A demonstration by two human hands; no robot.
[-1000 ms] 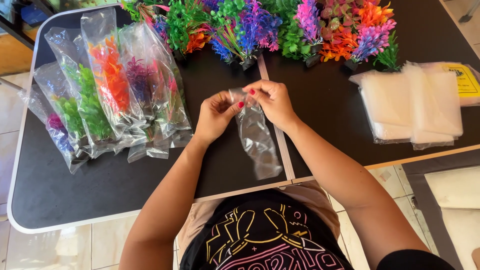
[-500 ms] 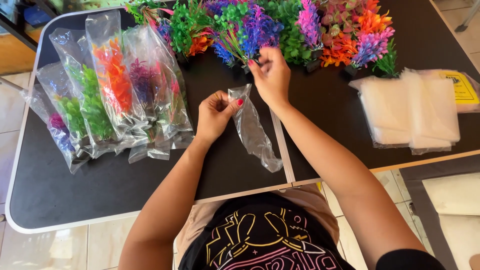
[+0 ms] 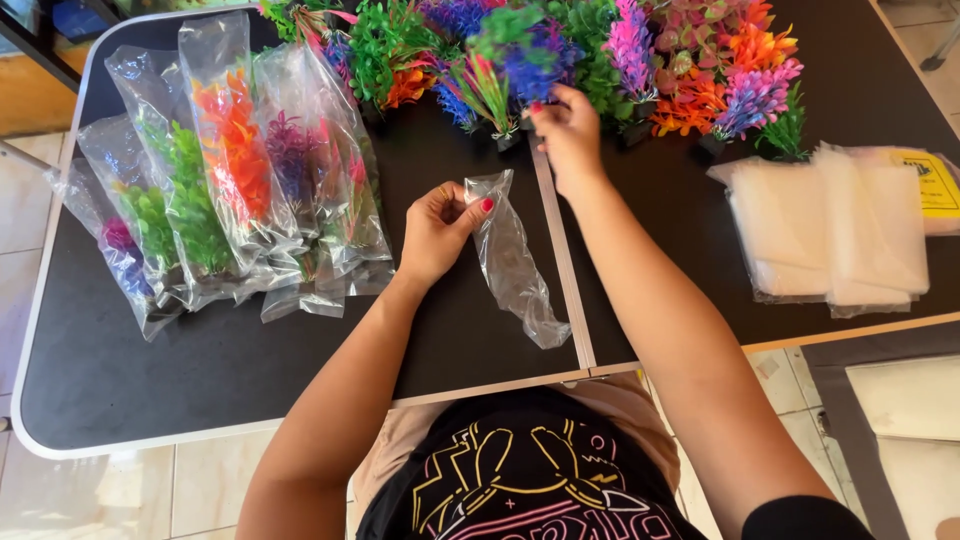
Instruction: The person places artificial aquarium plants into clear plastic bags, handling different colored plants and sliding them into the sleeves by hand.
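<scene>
On the black table, left hand still pinches clear bag; right hand now grips a plastic plant.

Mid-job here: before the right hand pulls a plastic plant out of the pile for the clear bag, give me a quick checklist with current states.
1. Left hand pinches the empty clear plastic bag at its top: ok.
2. Bag mouth spread open: cannot tell.
3. Right hand has reached the pile of colourful plastic plants: ok.
4. One plant firmly gripped: cannot tell; fingertips sit among the blue and green stems.
5. Bare spot on the black tabletop beside the row of filled plant bags: ok.
6. Stack of spare clear bags at hand: ok.
</scene>
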